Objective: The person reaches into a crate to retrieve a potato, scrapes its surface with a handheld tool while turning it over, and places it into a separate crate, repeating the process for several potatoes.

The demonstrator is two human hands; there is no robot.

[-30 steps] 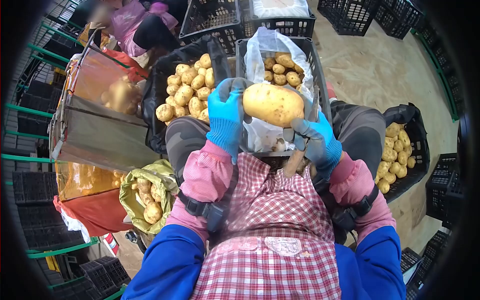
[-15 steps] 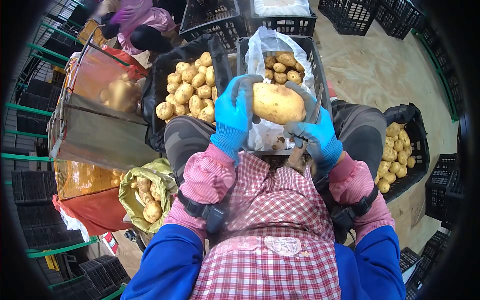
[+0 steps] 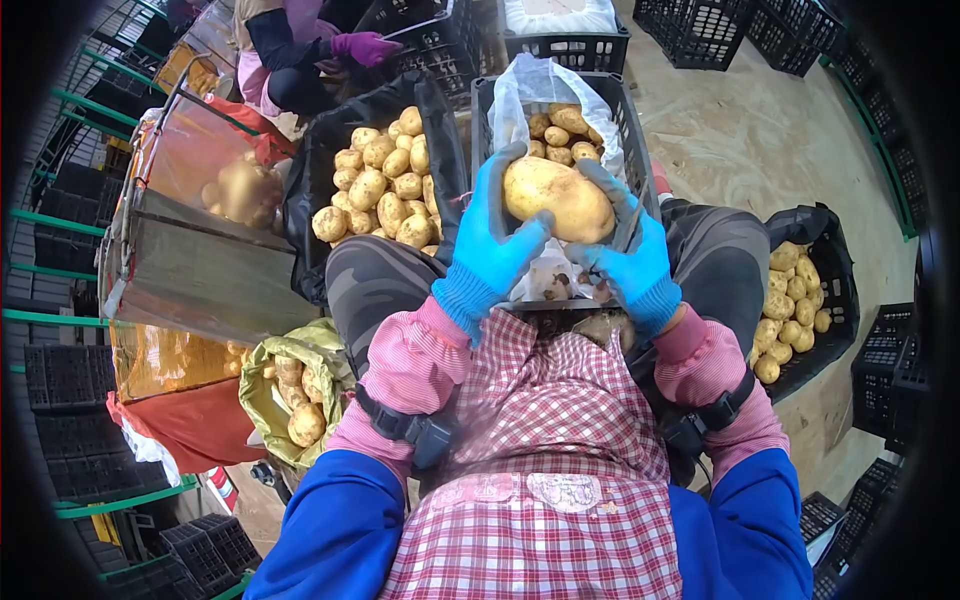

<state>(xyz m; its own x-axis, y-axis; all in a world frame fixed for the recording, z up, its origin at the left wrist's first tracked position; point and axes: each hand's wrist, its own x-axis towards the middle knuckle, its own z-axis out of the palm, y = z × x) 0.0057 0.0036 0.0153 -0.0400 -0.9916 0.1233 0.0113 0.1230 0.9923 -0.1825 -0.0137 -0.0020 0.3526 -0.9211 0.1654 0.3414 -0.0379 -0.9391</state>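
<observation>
A large yellow potato (image 3: 560, 199) is held between my gloved hands, over a black crate (image 3: 640, 150) lined with white plastic. My left hand (image 3: 495, 240) grips the potato's left side, its thumb across the lower edge. Around the right side are the fingers of my right hand (image 3: 632, 255). Smaller potatoes (image 3: 568, 120) lie in the lined crate beyond. To the left of it, a crate with a black liner (image 3: 437, 110) is filled with potatoes (image 3: 368, 188). Whether my right hand also holds a tool is hard to make out.
At the right stands another black crate of potatoes (image 3: 790, 310). A green-yellow sack (image 3: 262, 405) with potatoes is at the lower left, beside a framed bin (image 3: 200, 265). A co-worker's purple-gloved hand (image 3: 367, 47) shows at the top left. Black crates (image 3: 695, 30) stand at the top right.
My left hand has turned, bringing its thumb onto the potato's front. The potato is tilted more. The blade-like tool seen by my right hand no longer stands out. The co-worker's gloved hand has moved right.
</observation>
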